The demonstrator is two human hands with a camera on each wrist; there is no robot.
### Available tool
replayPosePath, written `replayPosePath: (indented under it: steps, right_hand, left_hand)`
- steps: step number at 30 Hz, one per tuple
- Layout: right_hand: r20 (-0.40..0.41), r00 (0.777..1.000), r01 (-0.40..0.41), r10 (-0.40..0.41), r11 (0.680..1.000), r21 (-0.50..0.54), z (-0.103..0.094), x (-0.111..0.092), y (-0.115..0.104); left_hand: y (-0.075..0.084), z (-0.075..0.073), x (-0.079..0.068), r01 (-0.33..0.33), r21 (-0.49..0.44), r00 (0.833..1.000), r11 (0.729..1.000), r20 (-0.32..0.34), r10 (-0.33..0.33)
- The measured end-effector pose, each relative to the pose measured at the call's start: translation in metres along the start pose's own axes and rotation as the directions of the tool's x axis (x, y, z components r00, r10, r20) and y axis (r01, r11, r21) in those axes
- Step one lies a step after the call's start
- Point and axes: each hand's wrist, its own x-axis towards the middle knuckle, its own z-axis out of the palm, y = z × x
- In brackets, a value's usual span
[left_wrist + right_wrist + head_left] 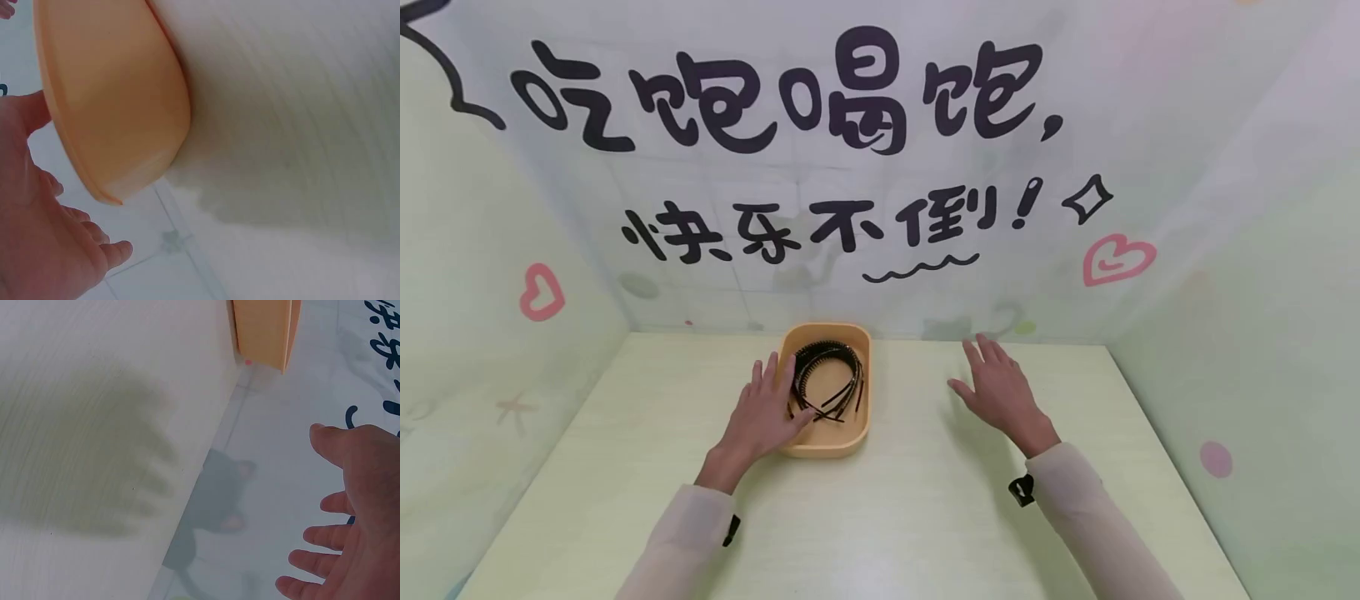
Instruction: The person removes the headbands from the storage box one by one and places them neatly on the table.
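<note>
A peach-coloured plastic bin (827,450) with rounded corners stands on the table, its wall (125,87) close up in the left wrist view. Several thin black headbands (853,362), some with comb-like teeth, lie looped together inside it. My left hand (762,419) is over the bin's left side, fingers spread and thumb reaching across the near part of the bin; it grips nothing. Out to the right, my right hand (1000,392) hovers over the table with fingers apart and nothing in it. Its shadow falls on the tabletop below.
The pale table (880,517) ends at a printed fabric backdrop (880,300) with large dark characters, close behind the bin. Similar fabric walls (1240,400) rise at the left and right. Each light sleeve has a black strap piece (1022,490) at the wrist.
</note>
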Motion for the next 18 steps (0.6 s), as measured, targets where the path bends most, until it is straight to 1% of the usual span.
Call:
replayPosePath:
  steps: [3,6,8,10,12,15,18]
  right_hand:
    - [0.004,1.0,-0.005,0.005,0.999,0.036,0.003,0.002,-0.004]
    - [0.004,1.0,-0.006,0.006,0.997,0.079,0.006,0.006,-0.012]
    - [0.004,1.0,-0.006,0.006,0.994,0.111,0.008,0.009,-0.017]
    - [0.012,1.0,-0.014,0.012,0.988,0.153,0.009,0.012,-0.021]
    - [0.018,1.0,-0.015,0.012,0.982,0.19,0.011,0.016,-0.027]
    - [0.028,0.999,-0.023,0.017,0.969,0.245,0.013,0.023,-0.034]
    - [0.028,0.999,-0.024,0.016,0.955,0.295,0.015,0.031,-0.043]
  left_hand:
    - [-0.003,0.007,0.0,0.041,-0.063,0.999,0.997,0.009,-0.04]
    - [-0.006,0.012,-0.001,0.101,-0.16,0.995,0.982,0.015,-0.1]
    - [-0.008,0.016,-0.001,0.137,-0.225,0.991,0.965,0.026,-0.134]
    - [-0.008,0.019,-0.002,0.177,-0.303,0.984,0.936,0.047,-0.171]
    - [-0.009,0.022,-0.003,0.208,-0.361,0.978,0.909,0.063,-0.199]
    - [-0.009,0.025,-0.004,0.236,-0.416,0.971,0.878,0.072,-0.227]
    - [-0.009,0.026,-0.003,0.246,-0.432,0.968,0.868,0.07,-0.24]
